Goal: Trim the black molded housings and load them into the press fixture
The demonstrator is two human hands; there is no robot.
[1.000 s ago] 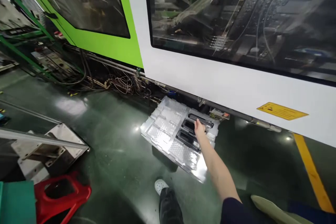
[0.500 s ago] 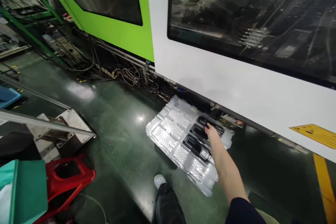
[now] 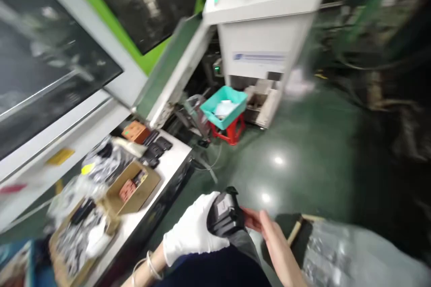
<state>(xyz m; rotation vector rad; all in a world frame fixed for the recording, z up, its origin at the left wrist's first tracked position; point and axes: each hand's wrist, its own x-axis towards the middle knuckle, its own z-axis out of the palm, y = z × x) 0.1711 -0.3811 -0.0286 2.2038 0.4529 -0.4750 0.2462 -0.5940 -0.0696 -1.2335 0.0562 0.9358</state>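
Black plastic, a small moulded part (image 3: 225,215), is gripped in the head view between the white-gloved left hand (image 3: 192,229), wrapped over its near side, and the bare right hand (image 3: 273,242), whose fingertips close on its far edge (the frame is motion-blurred). It is held low, right of the white workbench (image 3: 160,167). A firm two-handed grip, judged best, should be maintained

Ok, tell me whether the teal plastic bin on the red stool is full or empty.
Neither: the teal plastic bin on the red stool holds something white at the bottom, well below the rim. The blur hides what it is.
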